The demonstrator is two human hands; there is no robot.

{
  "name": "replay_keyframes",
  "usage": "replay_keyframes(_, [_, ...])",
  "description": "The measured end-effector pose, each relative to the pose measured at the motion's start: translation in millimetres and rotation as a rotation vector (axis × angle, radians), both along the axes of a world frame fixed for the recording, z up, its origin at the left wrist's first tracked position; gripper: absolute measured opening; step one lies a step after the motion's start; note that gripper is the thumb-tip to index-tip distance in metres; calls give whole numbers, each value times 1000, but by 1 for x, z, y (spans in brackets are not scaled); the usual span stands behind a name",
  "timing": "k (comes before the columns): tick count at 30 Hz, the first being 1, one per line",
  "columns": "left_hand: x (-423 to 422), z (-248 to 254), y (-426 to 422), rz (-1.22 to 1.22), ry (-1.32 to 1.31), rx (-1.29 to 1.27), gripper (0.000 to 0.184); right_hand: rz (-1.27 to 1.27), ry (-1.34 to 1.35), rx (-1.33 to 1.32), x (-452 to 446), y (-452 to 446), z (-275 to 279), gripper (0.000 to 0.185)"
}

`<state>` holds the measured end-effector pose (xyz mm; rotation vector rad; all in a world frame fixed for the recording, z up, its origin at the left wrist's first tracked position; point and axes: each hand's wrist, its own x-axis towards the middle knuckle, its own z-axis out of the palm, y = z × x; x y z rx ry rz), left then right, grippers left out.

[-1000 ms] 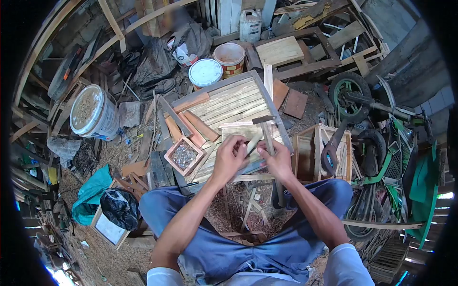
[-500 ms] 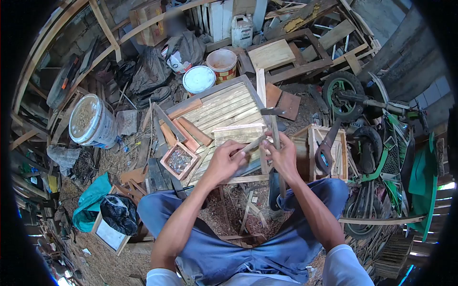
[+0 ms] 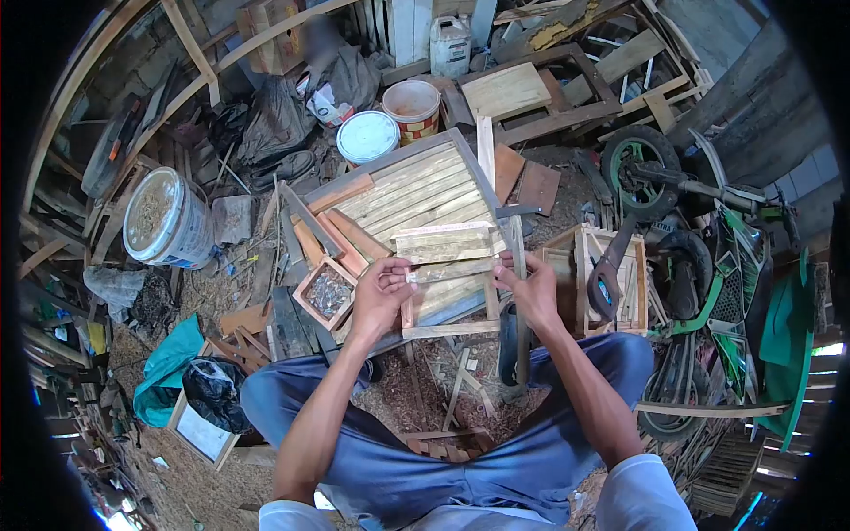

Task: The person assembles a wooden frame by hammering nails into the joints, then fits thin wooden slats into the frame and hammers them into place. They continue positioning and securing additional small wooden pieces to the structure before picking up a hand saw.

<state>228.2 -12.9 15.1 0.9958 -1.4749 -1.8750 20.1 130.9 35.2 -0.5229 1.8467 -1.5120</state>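
A thin wooden slat [image 3: 452, 270] lies level across a small wooden frame [image 3: 452, 330], its ends between my hands. My left hand [image 3: 382, 296] pinches the slat's left end. My right hand [image 3: 529, 288] has its fingertips at the right end and also keeps a hammer [image 3: 520, 341] upright against the palm, head up. Pale slats [image 3: 443, 243] cover the frame's far part. Beneath the frame is a larger slatted panel [image 3: 403, 199] with a grey border. A small wooden box of nails [image 3: 328, 299] sits left of my left hand.
Wood offcuts [image 3: 354, 234] lie on the panel. A handsaw [image 3: 605, 288] rests on a wooden crate [image 3: 580, 265] at right, beside a green motorbike [image 3: 708, 310]. Buckets [image 3: 367, 137] stand behind the panel, and another bucket [image 3: 168, 221] stands at left. Wood scraps and shavings litter the floor.
My hands have moved apart, the left one leftward. The slat, tilted between them before, now lies level across the frame. The hammer stays in my right hand.
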Motion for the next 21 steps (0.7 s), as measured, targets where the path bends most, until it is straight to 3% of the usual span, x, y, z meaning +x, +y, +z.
replay_keyframes(6, [-1, 2, 5, 150, -278, -386, 24, -2, 142, 143, 6, -3, 3, 26])
replay_keyframes(13, [-1, -10, 11, 249, -291, -280, 22, -79, 125, 158, 10, -3, -6, 25])
replay_keyframes(16, [0, -12, 15, 250, -256, -175, 24, -23, 278, 296, 10, 1, -10, 26])
replay_keyframes(21, [2, -7, 24, 269, -203, -129, 26, -16, 288, 224, 15, 3, -3, 26])
